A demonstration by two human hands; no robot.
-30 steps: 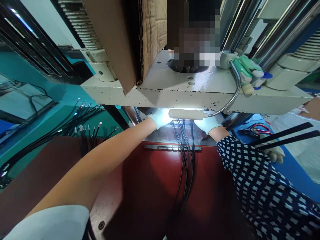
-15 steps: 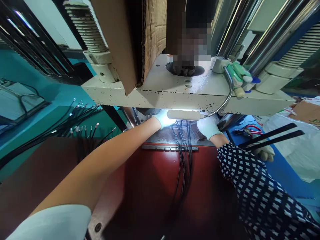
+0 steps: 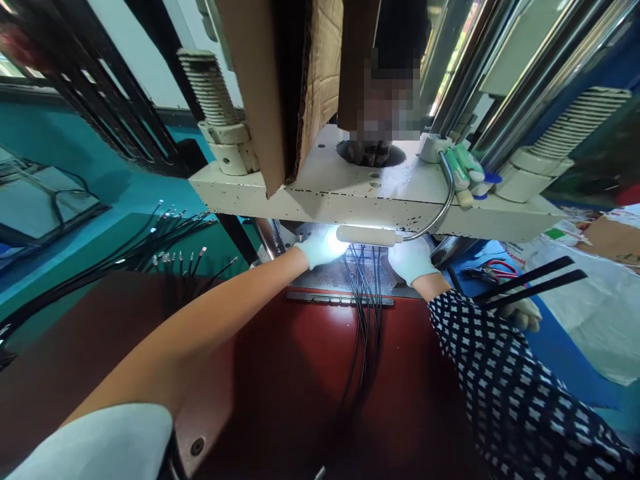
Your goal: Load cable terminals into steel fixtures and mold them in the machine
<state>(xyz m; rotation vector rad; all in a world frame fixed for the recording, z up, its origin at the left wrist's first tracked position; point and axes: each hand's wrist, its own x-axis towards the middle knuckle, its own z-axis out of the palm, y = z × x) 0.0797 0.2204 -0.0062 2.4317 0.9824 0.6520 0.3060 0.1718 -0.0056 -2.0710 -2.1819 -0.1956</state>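
Note:
My left hand (image 3: 321, 247), in a white glove, reaches under the white machine beam (image 3: 310, 205), beside the left end of a lit lamp (image 3: 367, 235). My right hand (image 3: 411, 259), also gloved, is under the beam just right of the lamp. Fingers of both hands are hidden by the lamp, beam and glare, so what they hold cannot be made out. Between the hands, several thin black cables (image 3: 367, 310) run out over a metal strip (image 3: 340, 300) and down across the dark red surface (image 3: 300, 373).
More black cables with bare tips (image 3: 183, 263) lie at the left. A cardboard sheet (image 3: 320, 80) stands on the beam. At the right are red-handled pliers (image 3: 500, 269), two black bars (image 3: 535, 280), a glove (image 3: 523, 313) and clear plastic (image 3: 595, 307).
The whole view has shifted slightly. My left hand sits a little farther left of the lamp's end, and my right hand remains under the beam.

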